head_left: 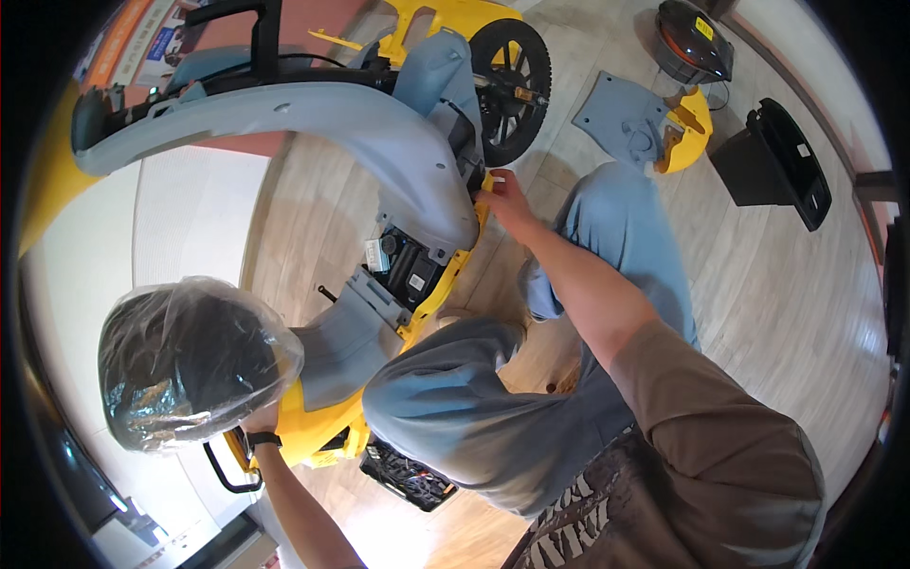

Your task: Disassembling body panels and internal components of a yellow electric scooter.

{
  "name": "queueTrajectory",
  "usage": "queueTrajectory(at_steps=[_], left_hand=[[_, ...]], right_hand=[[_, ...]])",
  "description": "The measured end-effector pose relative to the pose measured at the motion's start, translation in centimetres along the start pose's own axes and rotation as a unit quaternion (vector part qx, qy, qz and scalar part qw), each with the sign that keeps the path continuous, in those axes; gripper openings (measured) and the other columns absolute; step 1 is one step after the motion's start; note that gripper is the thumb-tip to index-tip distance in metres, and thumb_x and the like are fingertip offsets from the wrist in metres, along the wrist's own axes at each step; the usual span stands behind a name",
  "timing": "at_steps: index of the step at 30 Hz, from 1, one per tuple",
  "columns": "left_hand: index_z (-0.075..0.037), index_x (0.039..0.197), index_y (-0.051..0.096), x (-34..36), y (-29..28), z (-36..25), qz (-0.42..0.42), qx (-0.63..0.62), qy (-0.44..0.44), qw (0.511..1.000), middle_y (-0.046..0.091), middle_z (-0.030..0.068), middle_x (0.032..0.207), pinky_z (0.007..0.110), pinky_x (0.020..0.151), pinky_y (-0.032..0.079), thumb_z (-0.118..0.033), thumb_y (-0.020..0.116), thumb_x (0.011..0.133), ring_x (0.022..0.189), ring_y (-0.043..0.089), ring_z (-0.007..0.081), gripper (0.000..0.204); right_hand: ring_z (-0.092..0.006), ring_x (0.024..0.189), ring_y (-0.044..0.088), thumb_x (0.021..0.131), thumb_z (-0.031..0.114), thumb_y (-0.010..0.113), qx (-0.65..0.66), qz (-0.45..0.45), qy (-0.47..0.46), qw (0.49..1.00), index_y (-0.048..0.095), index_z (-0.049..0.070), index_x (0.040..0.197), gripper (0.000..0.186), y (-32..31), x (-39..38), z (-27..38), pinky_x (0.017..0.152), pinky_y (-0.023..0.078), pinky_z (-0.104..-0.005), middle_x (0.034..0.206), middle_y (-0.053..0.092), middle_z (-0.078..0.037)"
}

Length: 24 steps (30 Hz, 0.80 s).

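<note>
Black seat [194, 365] hides left hand's [262, 419] grip; right fingers [492, 196] pinch yellow trim [456, 266] near wheel [509, 92].

We find the grey-and-yellow scooter [351, 349] near the floor's [796, 303] left edge, front end pointing away from us. Its footwell is uncovered, exposing black components [414, 275]. We note yellow side trim [444, 294] along the footwell's right edge. The dark seat [194, 356] is wrapped in clear, wrinkled film.
</note>
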<state>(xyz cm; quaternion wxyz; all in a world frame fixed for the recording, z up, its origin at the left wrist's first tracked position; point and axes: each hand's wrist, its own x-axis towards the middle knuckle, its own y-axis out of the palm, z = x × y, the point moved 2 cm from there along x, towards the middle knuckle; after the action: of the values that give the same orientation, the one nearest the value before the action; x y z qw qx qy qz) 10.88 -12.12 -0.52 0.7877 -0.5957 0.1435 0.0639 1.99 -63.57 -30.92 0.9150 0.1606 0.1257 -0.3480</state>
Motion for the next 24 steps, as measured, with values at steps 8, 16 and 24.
queueTrajectory(at_steps=[8, 16, 24], left_hand=[[-0.016, 0.134, 0.052, 0.2, 1.2, 1.0, -0.002, -0.002, 0.018, 1.000, 0.049, 0.0076, 0.141, 0.045, 0.113, 0.025, -0.060, 0.066, 0.078, 0.133, 0.041, 0.0300, 0.073], [-0.014, 0.134, 0.053, 0.8, 1.7, 2.0, -0.004, 0.014, 0.067, 0.998, 0.049, 0.0070, 0.141, 0.044, 0.113, 0.024, -0.048, 0.059, 0.088, 0.131, 0.042, 0.0314, 0.058], [-0.015, 0.135, 0.051, -0.2, 1.5, 2.1, 0.002, -0.025, 0.019, 1.000, 0.049, 0.0076, 0.141, 0.044, 0.112, 0.027, -0.053, 0.062, 0.084, 0.131, 0.042, 0.0313, 0.065]], right_hand=[[-0.0341, 0.106, 0.062, 0.078, 0.019, 0.068, -0.235, -0.021, 0.018, 0.972, 0.045, 0.002, 0.122, 0.053, 0.4, -1.2, 2.2, 0.086, 0.049, -0.0411, 0.108, 0.063, -0.024], [-0.0361, 0.091, 0.064, 0.079, 0.017, 0.060, -0.124, -0.038, -0.021, 0.991, 0.046, 0.007, 0.118, 0.042, -1.1, -1.9, -1.4, 0.080, 0.049, -0.0406, 0.099, 0.064, -0.021], [-0.0361, 0.087, 0.063, 0.080, 0.017, 0.057, -0.085, 0.001, -0.006, 0.996, 0.046, 0.008, 0.118, 0.041, -1.1, -1.3, -3.7, 0.077, 0.049, -0.0414, 0.093, 0.064, -0.021]])
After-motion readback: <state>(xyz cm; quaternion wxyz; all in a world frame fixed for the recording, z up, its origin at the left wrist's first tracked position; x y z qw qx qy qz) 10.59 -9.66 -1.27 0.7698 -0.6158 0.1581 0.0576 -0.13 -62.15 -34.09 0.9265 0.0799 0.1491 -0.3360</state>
